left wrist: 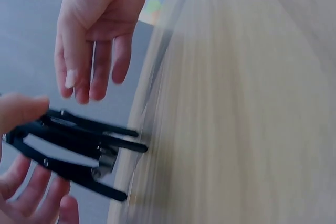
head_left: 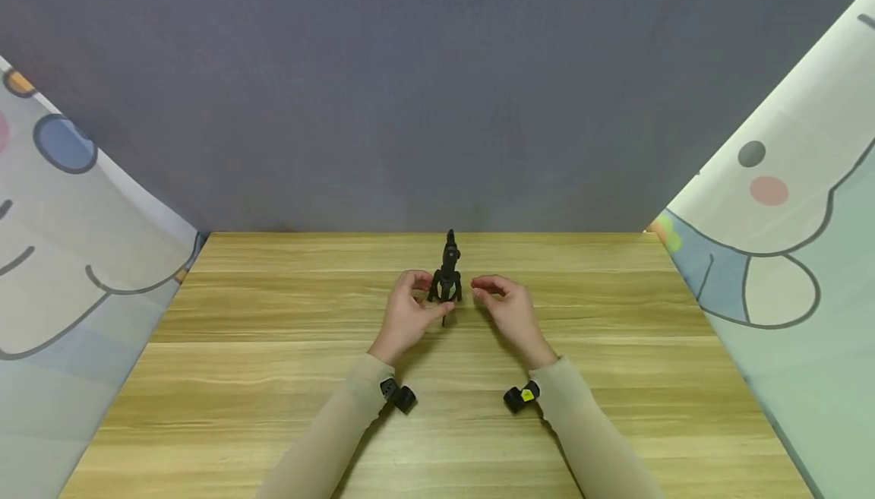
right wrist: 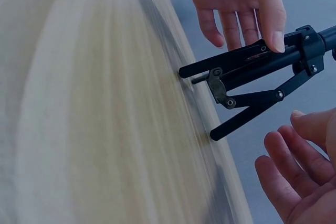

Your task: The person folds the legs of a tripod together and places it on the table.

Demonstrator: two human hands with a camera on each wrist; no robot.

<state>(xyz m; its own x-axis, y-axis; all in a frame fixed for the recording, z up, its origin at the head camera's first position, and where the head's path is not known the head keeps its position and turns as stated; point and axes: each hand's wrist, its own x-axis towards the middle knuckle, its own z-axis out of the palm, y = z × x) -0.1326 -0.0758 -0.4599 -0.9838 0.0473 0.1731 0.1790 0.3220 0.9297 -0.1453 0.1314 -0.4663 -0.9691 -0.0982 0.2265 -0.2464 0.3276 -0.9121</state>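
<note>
A small black tripod (head_left: 449, 260) stands upright near the back of the table, its legs partly spread and their tips close to the wood. My left hand (head_left: 405, 318) holds it from the left, thumb across the near side and fingers behind the legs. In the left wrist view the tripod legs (left wrist: 94, 182) splay out from a metal brace. To the right of it, my right hand (head_left: 509, 313) hovers apart with loosely bent fingers and nothing in them. The right wrist view shows the left thumb (right wrist: 274, 30) on one leg.
The wood-grain table (head_left: 273, 408) ends at a grey upright panel (head_left: 437, 104) just behind the tripod. Cartoon-printed cloths hang on the left (head_left: 82, 241) and right (head_left: 786, 256). Each wrist wears a small black camera.
</note>
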